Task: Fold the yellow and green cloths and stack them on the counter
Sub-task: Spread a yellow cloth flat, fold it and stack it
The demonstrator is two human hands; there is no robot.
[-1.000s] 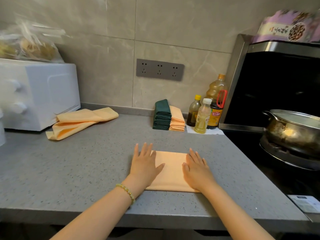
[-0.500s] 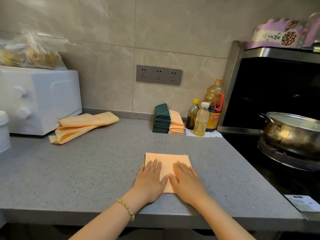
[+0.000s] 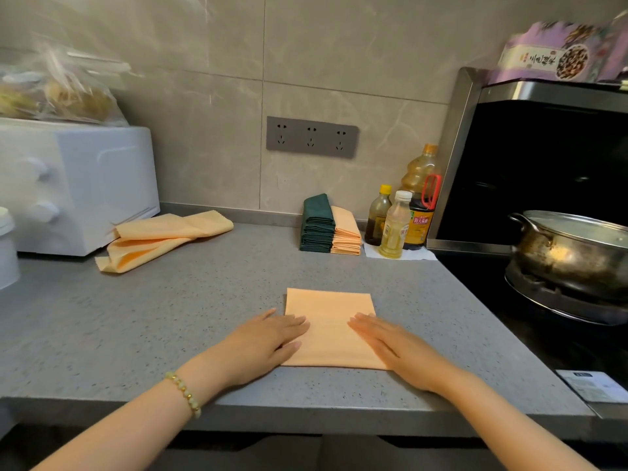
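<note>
Counter (image 3: 170, 334) holds the folded yellow cloth (image 3: 329, 321) at its near edge, left hand (image 3: 265, 345) and right hand (image 3: 397, 348) lying flat on its sides with fingers straight, gripping nothing; judged step: smoothing the fold; next move calls for lifting it onto the far stack (image 3: 329, 226).

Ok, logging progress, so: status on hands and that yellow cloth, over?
Left hand and right hand open, flat on folded yellow cloth. Cloth lies on counter, not yet stacked. Loose yellow cloths by white oven.
</note>
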